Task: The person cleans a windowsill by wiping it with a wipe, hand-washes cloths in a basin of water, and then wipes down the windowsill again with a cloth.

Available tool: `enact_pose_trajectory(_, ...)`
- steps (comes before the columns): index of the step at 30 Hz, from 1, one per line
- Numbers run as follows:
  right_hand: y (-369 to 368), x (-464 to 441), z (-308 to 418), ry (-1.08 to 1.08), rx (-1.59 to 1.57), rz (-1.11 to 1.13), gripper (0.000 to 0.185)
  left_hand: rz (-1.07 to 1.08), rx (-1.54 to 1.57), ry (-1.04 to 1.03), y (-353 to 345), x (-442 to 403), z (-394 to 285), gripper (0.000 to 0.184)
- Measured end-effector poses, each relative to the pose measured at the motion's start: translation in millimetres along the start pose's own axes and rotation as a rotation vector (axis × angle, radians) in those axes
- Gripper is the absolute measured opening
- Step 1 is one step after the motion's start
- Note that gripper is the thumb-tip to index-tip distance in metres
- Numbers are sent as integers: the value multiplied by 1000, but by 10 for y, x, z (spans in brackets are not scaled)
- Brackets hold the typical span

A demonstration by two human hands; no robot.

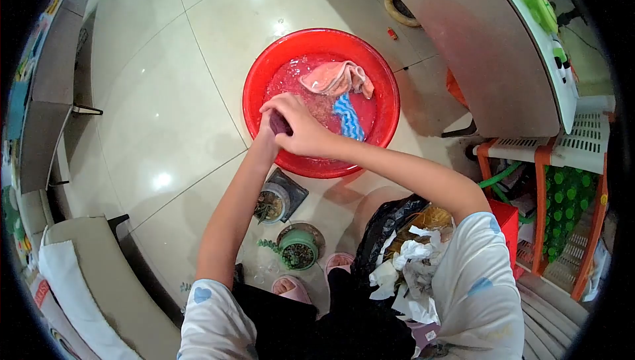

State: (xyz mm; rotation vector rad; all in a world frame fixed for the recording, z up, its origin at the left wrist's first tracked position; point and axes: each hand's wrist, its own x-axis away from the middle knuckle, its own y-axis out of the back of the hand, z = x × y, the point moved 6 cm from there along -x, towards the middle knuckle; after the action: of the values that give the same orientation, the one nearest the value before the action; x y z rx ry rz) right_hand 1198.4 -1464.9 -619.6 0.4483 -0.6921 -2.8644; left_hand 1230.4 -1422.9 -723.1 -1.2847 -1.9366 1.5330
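Note:
Both of my hands are together over the left side of a red basin [387, 112] of water on the floor. A dark purplish object [279, 122] shows between them. My right hand [301, 125] is curled around it, and my left hand [266, 119] is pressed against it from the left, its fingers mostly hidden behind my right hand. In the basin, a pink cloth [336, 78] lies partly in the water to the right of my hands. Just below that cloth is a blue and white wavy-patterned cloth [348, 117].
Two potted plants [271, 202] [297, 249] stand below the basin, near my feet. A black-lined bin of crumpled paper [411, 261] is at the lower right. Beyond it stands an orange and white rack [541, 211] with green bottles. A beige seat [99, 274] is at the lower left.

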Motion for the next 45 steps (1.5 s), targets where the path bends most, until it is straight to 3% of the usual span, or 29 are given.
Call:
enact_pose_trajectory(1, -5, 8, 32, -1, 0, 1, 42, 122, 6, -29, -183, 11, -17, 40)
enact_pose_trajectory(2, 4, 15, 132, 105, 137, -13, 39, -406, -87, -18, -375, 56, -55, 38)
enact_pose_trajectory(3, 1, 24, 215, 211, 274, -27, 37, -629, -90, 39, -357, 99, -41, 38)
enact_pose_trajectory(5, 10, -23, 154, 258, 354, -64, 32, -842, -97, 92, -92, 93, -13, 38)
enact_pose_trajectory(7, 38, -91, -49, 132, 292, -94, 26, -921, -118, 91, 35, 93, 7, 39)
enact_pose_trajectory(8, 56, -101, -93, 180, 314, -177, 22, -950, -129, 93, 81, 91, 18, 39)
enact_pose_trajectory(16, -51, -47, -371, 20, 269, -238, 21, -1093, -198, 89, 256, 127, 132, 40)
enact_pose_trajectory(23, -68, -39, -516, -189, 277, -149, 28, -1158, -230, 99, 298, 172, 201, 41)
enact_pose_trajectory(36, 50, -176, -564, -297, 246, -147, 28, -1135, -193, 92, 300, 49, 124, 43)
enact_pose_trajectory(39, 259, -252, -521, -216, 271, -218, 26, -1027, -135, 103, 189, -15, 73, 47)
enact_pose_trajectory(41, 338, -298, -330, 20, 343, -213, 22, -858, -57, 128, -12, -95, 23, 53)
enact_pose_trajectory(42, 352, -284, -194, 184, 395, -241, 18, -779, -38, 243, -136, -51, 48, 59)
enact_pose_trajectory(43, 377, -290, -162, 184, 397, -239, 18, -777, -36, 242, -160, -26, 56, 59)
enact_pose_trajectory(45, 246, -230, 76, 553, 479, -46, 14, -678, 49, 220, -242, -37, 87, 41)
